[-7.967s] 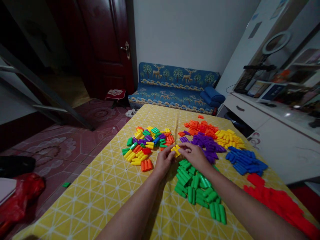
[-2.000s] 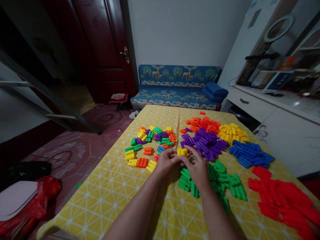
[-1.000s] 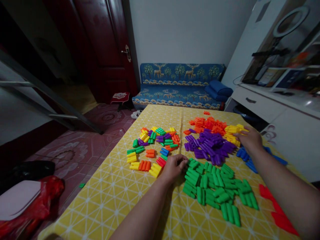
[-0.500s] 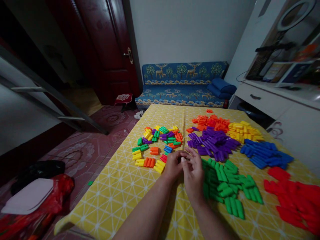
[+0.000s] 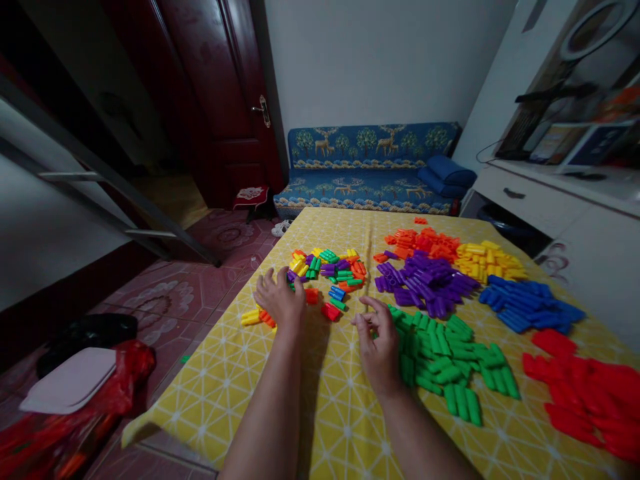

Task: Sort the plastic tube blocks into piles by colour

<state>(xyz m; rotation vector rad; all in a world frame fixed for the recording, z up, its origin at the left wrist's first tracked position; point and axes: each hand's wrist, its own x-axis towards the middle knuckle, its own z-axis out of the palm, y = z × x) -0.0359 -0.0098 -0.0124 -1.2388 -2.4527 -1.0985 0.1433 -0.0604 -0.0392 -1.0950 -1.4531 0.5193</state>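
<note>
My left hand (image 5: 280, 299) is over the near left part of a group of mixed-colour plastic building pieces (image 5: 327, 269), its fingers spread. It covers some of them; yellow pieces (image 5: 250, 317) and orange ones (image 5: 267, 319) show beside its wrist side. Between my hands lie a red piece (image 5: 331, 311), a small green piece (image 5: 338, 304) and a blue piece (image 5: 337, 293). My right hand (image 5: 377, 343) hovers at the left edge of a heap of green pieces (image 5: 440, 350). Its fingers are loosely curved and apart, with nothing visible in them.
Sorted heaps of purple (image 5: 427, 283), orange (image 5: 425, 241), yellow (image 5: 487, 261), blue (image 5: 530, 303) and red pieces (image 5: 585, 393) cover the table's right side. A patterned sofa (image 5: 370, 177) stands behind the table (image 5: 200, 407). White drawers (image 5: 525, 200) adjoin on the right.
My hands were together near the middle of the table and have parted. The left has moved left over the mixed pieces, its fingers opening; nearby yellow and orange pieces have shifted left.
</note>
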